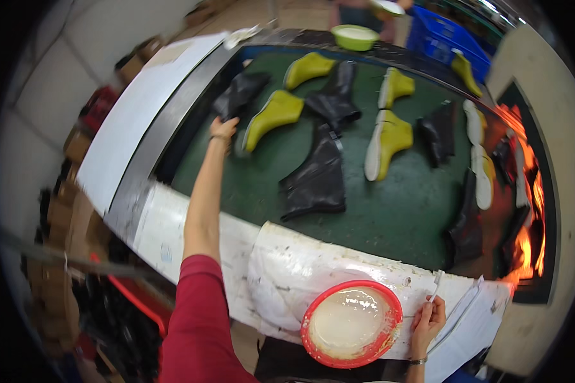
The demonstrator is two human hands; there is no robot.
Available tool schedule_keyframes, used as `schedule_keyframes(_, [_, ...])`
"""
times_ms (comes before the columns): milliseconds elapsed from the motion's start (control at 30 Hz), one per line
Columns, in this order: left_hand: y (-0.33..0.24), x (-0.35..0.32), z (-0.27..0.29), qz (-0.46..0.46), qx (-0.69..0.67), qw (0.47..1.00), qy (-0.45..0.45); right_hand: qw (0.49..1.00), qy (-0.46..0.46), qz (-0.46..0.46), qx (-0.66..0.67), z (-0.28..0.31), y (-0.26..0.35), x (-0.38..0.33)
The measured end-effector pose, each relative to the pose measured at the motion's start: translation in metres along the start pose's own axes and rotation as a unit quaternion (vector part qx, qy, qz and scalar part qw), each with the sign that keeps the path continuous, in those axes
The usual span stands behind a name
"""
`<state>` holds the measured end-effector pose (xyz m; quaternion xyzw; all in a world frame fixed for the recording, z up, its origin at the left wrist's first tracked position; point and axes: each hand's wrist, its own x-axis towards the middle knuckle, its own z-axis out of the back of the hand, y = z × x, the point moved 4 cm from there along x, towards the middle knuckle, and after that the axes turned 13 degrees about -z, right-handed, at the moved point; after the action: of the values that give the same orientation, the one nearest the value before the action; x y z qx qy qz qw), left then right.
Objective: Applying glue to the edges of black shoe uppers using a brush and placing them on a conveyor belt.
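Observation:
My left hand (pixel 223 129) reaches far over the green conveyor belt (pixel 249 198), its fingers closed on the near end of a black boot (pixel 239 94). Beside that boot lies a yellow-green foot-shaped piece (pixel 273 116) with a pale sole. In my right hand (pixel 428 321), at the near right edge, is a thin white-handled brush (pixel 436 287) pointing up. Left of this hand stands a red bowl (pixel 308 341) of creamy white liquid, its inner wall smeared. Another black boot (pixel 316 175) lies on its side at the belt's middle.
More boots and yellow-green pieces (pixel 390 143) are spread over the belt. At the right, an opening glows orange (pixel 524 252) around several of them. Across the belt, a person (pixel 364 16) stands behind a green bowl (pixel 354 39) and a blue crate (pixel 450 38). A white board (pixel 140 121) borders the left.

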<state>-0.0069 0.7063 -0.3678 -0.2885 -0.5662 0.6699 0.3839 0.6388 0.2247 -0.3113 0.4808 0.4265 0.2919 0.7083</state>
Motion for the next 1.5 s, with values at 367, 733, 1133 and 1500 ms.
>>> schedule_keyframes(367, [-0.189,-0.352,0.061,-0.236,-0.191,0.939,0.163,0.997,-0.05,0.062,-0.023,0.006,0.002,-0.002])
schedule_keyframes(733, [-0.217,-0.588,0.375,-0.273,0.552,0.739,-0.274,0.993,-0.017,0.108,-0.039,0.009,0.003,-0.01])
schedule_keyframes(1133, [-0.175,-0.637,0.459,0.137,0.605,0.741,-0.258,0.993,0.004,0.119,-0.027,0.01,-0.006,0.001])
schedule_keyframes(1500, [-0.156,-0.529,0.651,-0.004,0.577,0.722,-0.382,0.991,-0.001,0.124,-0.048,0.009,-0.005,0.003])
